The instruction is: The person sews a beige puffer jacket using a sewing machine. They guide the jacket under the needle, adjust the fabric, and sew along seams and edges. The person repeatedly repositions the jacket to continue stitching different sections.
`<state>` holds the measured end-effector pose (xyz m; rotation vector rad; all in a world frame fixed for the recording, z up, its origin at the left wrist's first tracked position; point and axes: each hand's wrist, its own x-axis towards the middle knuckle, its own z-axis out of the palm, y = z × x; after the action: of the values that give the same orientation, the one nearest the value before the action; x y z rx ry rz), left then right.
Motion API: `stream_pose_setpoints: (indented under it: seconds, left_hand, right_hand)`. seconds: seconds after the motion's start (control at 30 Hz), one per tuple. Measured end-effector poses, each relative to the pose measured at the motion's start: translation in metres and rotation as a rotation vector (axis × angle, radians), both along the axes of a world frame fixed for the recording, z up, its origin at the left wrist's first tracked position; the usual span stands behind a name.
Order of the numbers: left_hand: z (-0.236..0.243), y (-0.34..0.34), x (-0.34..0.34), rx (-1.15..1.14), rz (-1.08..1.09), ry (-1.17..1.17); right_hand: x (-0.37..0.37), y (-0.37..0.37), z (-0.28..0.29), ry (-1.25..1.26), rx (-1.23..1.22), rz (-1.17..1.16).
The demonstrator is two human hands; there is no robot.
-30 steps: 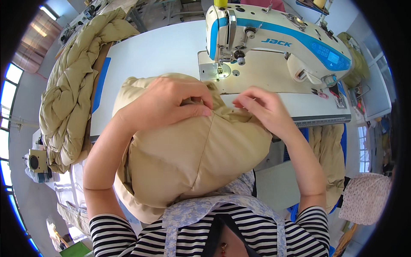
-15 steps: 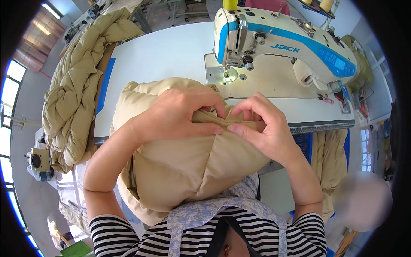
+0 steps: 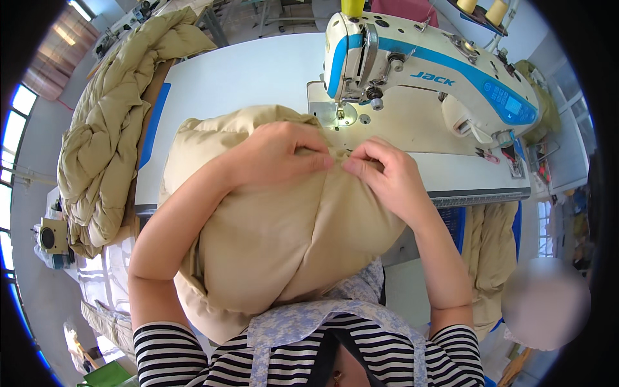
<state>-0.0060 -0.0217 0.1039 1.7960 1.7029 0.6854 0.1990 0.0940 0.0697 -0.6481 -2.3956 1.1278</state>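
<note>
A bulky beige padded garment piece (image 3: 258,232) lies over my lap and the front of the white sewing table, with a seam running down its face. My left hand (image 3: 280,151) pinches its upper edge between thumb and fingers. Close beside it, my right hand (image 3: 387,171) pinches the same edge, thumb against curled fingers. Between the two pinches a short stretch of edge is gathered. Just beyond my hands stands a white and blue sewing machine (image 3: 432,71), its lit presser foot (image 3: 340,115) a little apart from the cloth.
More beige padded cloth (image 3: 106,142) is heaped along the left side. At the right, under the table edge, beige pieces (image 3: 487,251) hang over a blue crate (image 3: 459,226). Small snips (image 3: 488,156) rest on the white tabletop (image 3: 238,71), right of the machine bed.
Both hands have moved up and slightly away from me with the garment edge, nearer the presser foot. The opening in the edge between my fingers now looks closed together.
</note>
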Motion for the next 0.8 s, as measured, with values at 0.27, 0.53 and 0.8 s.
stream_pose_setpoints:
  seconds: [0.27,0.53,0.8]
  left_hand:
    - [-0.074,0.077,-0.032,0.080,-0.025,0.133]
    - [-0.085,0.100,-0.035,-0.048,0.084,0.184]
    - [-0.091,0.111,-0.036,-0.112,0.211,0.432]
  right_hand:
    - [-0.040,0.064,-0.052,-0.194,0.048,-0.171]
    - [-0.057,0.089,-0.059,-0.403,0.080,-0.152]
    - [-0.071,0.095,-0.067,-0.425,0.175,-0.186]
